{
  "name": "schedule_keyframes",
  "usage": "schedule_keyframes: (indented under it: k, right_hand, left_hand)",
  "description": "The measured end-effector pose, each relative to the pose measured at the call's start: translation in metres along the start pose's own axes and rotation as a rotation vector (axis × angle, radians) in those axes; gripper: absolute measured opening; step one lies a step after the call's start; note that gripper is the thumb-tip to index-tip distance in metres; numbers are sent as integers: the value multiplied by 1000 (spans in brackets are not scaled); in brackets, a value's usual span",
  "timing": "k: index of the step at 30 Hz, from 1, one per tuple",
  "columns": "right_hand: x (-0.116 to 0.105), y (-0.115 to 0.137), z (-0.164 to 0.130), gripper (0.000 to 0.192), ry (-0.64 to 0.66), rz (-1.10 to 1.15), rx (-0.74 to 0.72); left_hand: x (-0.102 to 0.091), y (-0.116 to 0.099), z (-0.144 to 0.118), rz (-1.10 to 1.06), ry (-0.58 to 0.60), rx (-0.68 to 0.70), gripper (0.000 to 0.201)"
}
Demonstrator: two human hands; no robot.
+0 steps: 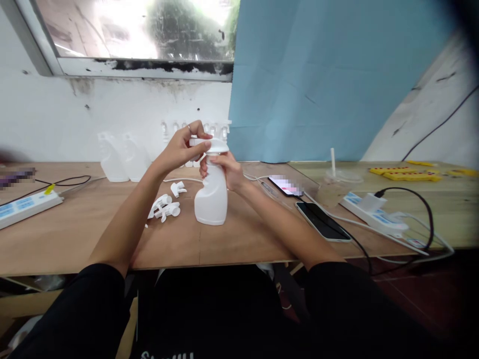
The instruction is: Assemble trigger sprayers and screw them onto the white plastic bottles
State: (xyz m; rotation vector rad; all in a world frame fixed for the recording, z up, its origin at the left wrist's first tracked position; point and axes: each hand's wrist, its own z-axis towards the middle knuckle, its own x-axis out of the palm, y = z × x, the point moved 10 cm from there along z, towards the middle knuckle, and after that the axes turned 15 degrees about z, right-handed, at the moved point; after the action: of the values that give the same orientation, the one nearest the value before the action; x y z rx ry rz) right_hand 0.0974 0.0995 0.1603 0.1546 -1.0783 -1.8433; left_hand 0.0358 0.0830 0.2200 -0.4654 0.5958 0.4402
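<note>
A white plastic spray bottle (211, 202) stands upright on the wooden table in front of me, its trigger spray head (219, 145) on top of the neck. My left hand (186, 145) grips the nozzle side of that head between thumb and fingers; a ring shows on one finger. Closed around the bottle's neck, just under the head, is my right hand (229, 168). Several loose white trigger spray heads (164, 207) lie on the table left of the bottle. How far the head is screwed on I cannot tell.
Two white bottles without heads (114, 164) stand against the wall at the left. Behind my hands is a row of bottles with spray heads (224, 130). Power strips (32, 207), two phones (324, 222), cables, a plastic cup (333, 182) and yellow pieces (406, 172) occupy both sides.
</note>
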Motion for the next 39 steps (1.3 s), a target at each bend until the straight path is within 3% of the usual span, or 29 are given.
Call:
schedule_keyframes:
  k: [5,10,22,31,39]
  right_hand:
    - [-6,1,0,27,-76,-97,-6]
    - [-4,-1,-2,27,10,-13,0]
    - [-13,-9,-4,32,12,70,84]
    - [-14,-7,-4,39,-14,53,50]
    - [-13,-7,-1,28,-37,0,58]
  left_hand:
    - [-1,0,0,14,-18,20,22]
    - [0,-1,-1,5,-16,35,22]
    - [2,2,-2,13,12,-45,23]
    - [1,3,-2,23,-2,-35,24]
    - [-5,4,0,27,-7,-49,31]
